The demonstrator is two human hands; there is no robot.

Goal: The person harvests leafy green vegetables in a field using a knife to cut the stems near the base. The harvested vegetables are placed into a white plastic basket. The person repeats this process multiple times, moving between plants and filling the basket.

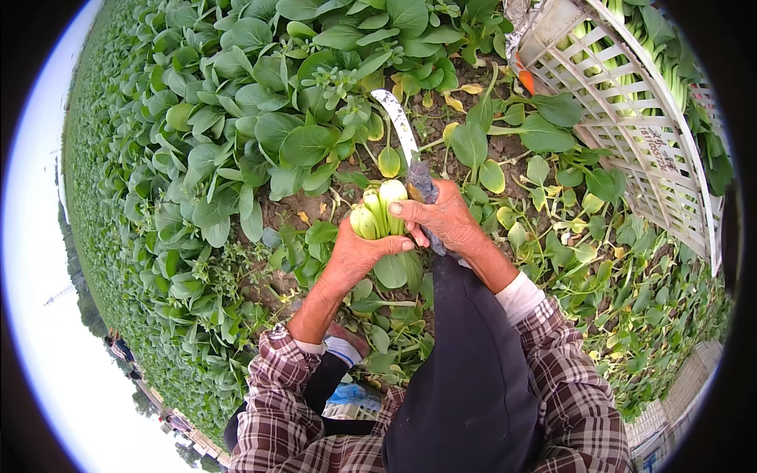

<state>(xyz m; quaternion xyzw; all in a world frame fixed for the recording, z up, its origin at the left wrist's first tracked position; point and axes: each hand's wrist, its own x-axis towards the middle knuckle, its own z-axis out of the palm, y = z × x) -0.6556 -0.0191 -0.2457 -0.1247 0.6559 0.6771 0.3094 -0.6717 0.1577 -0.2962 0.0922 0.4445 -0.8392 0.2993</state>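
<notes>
My left hand (362, 251) is closed around a small bunch of bok choy (378, 210), its pale cut bases pointing away from me and its leaves hanging toward my lap. My right hand (446, 216) grips the dark wrapped handle of a harvesting sickle (421, 183). The thumb of that hand presses against the rightmost base of the bunch. Beyond the handle, the curved, dirt-specked blade (397, 118) points up and to the left over the soil. The fingers behind the bunch are partly hidden.
Dense standing bok choy (236, 118) fills the left and top. At upper right a white plastic crate (639, 136), bearing writing, holds harvested bok choy (636, 53). Loose and yellowing leaves (556, 236) litter the soil on the right. More crates (680, 390) stand at lower right.
</notes>
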